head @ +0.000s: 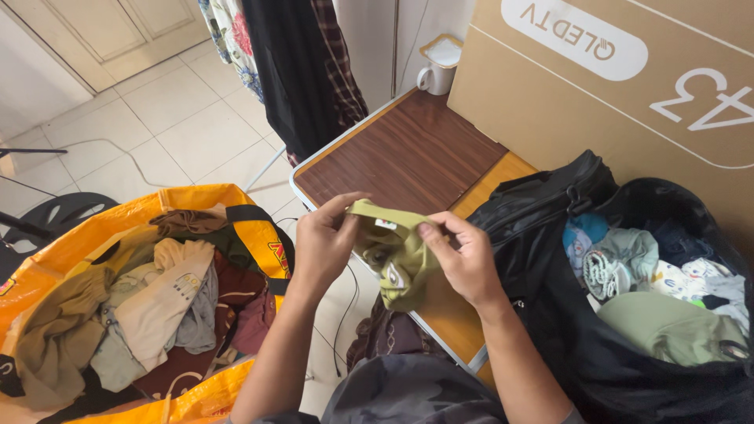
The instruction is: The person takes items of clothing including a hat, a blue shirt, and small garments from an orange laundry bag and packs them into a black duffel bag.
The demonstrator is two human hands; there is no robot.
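Observation:
A small olive-green garment [399, 259] hangs between both hands over the near edge of the brown table [408, 153]. My left hand [326, 239] pinches its top left edge with thumb and fingers. On the other side, my right hand [463, 255] grips the top right edge near a small white tag. The cloth droops down between them, crumpled.
An orange bag [236, 216] full of mixed clothes stands on the floor at left. An open black bag [550, 212] with folded clothes lies on the table at right. A large cardboard box [597, 86] leans behind it, and a white mug [436, 71] sits by the far table corner. Clothes hang at the back.

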